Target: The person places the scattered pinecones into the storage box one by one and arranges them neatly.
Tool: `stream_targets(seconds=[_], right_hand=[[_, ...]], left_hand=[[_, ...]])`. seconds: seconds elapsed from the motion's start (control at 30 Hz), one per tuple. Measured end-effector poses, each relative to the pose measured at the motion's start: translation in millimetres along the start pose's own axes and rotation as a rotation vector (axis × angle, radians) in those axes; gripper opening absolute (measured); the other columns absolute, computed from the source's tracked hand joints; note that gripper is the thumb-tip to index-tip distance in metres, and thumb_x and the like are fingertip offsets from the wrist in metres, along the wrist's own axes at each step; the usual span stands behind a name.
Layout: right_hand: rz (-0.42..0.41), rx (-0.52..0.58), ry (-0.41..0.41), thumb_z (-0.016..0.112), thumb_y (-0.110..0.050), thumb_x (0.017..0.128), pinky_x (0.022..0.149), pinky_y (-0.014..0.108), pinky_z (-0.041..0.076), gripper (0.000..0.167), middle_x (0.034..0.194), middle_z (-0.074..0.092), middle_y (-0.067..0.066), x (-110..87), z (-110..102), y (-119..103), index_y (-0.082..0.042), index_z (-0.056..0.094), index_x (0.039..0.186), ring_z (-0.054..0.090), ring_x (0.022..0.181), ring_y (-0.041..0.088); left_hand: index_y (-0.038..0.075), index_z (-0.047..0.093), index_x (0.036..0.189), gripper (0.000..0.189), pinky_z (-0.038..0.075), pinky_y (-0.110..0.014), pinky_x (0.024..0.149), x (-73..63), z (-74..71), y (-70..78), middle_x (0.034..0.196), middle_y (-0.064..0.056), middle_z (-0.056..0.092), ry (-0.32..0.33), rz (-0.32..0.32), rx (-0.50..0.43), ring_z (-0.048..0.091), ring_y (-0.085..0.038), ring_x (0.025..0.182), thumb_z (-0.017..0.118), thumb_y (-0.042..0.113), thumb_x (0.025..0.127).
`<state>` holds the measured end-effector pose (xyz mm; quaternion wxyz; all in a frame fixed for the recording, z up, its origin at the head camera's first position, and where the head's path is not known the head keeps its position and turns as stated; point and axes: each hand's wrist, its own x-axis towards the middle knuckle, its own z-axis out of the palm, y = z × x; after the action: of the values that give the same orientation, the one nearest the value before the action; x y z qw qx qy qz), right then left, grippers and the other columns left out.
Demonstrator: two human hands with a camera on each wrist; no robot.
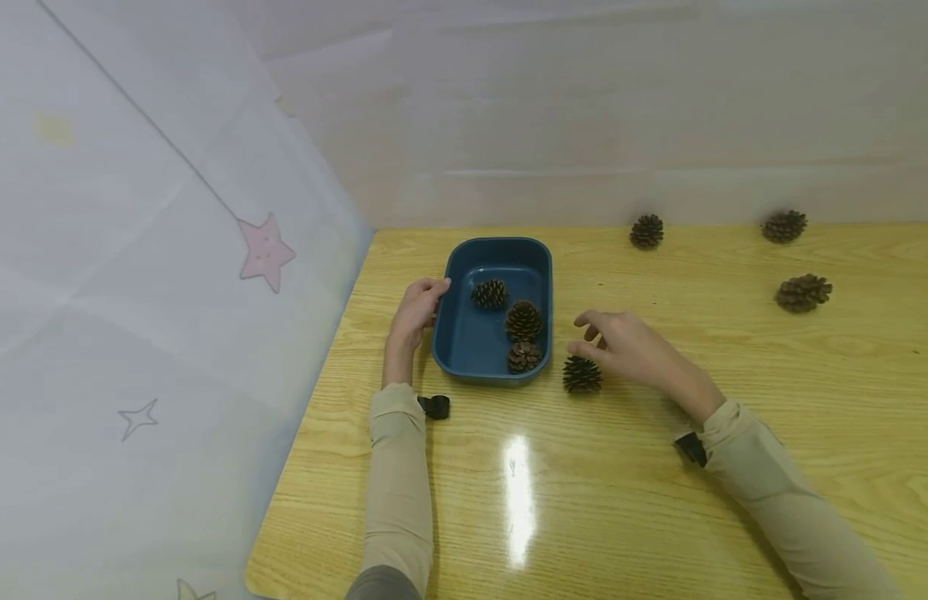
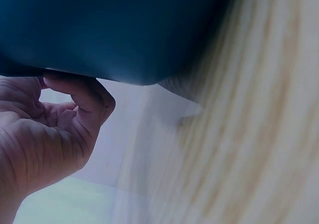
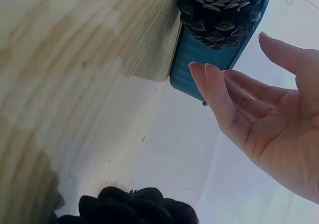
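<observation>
A deep blue rectangular tub stands on the wooden table with three brown pine cones in it: one pine cone towards the back, another pine cone at the right wall, and a third pine cone in the front right corner. My left hand grips the tub's left side, thumb at the rim and bent fingers against the outer wall. Just right of the tub a dark pine cone sits on the table. Over it hovers my right hand, fingers spread and bent slightly, holding nothing.
Along the back edge lie a pine cone and another pine cone; a further pine cone lies at the right. A pale sheet hangs behind the table, and a star-printed sheet covers the left side.
</observation>
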<state>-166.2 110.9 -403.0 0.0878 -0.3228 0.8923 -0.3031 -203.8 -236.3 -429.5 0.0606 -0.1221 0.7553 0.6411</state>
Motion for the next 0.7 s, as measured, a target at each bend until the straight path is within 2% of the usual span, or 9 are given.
stream_targets(seconds=[0.2, 0.53, 0.7], right_hand=[[0.004, -0.001, -0.036, 0.068, -0.029, 0.104, 0.075, 0.045, 0.059, 0.047, 0.105, 0.072, 0.022, -1.0, 0.8, 0.0, 0.009, 0.061, 0.130, 0.073, 0.087, 0.030], [0.000, -0.009, -0.066, 0.072, -0.027, 0.101, 0.075, 0.046, 0.059, 0.049, 0.104, 0.072, 0.024, -2.0, 3.5, -1.2, 0.011, 0.060, 0.130, 0.073, 0.084, 0.028], [-0.018, -0.021, -0.084, 0.075, -0.028, 0.098, 0.072, 0.044, 0.059, 0.051, 0.100, 0.073, 0.020, -1.4, 8.1, -0.6, 0.010, 0.060, 0.129, 0.072, 0.080, 0.025]], left_hand=[[-0.010, 0.060, 0.123, 0.043, 0.050, -0.024, 0.058, -1.3, 0.1, 1.4, 0.082, -0.006, 0.057, -0.001, 0.002, -0.010, 0.056, -0.013, 0.066, 0.058, 0.030, 0.108], [-0.009, 0.060, 0.119, 0.041, 0.049, -0.024, 0.058, -0.1, 0.6, 0.2, 0.083, -0.006, 0.055, 0.006, -0.001, -0.007, 0.055, -0.013, 0.066, 0.058, 0.031, 0.108], [-0.009, 0.060, 0.121, 0.042, 0.050, -0.024, 0.059, -0.4, 0.5, 0.8, 0.084, -0.005, 0.057, 0.011, -0.004, -0.004, 0.056, -0.012, 0.067, 0.058, 0.031, 0.108]])
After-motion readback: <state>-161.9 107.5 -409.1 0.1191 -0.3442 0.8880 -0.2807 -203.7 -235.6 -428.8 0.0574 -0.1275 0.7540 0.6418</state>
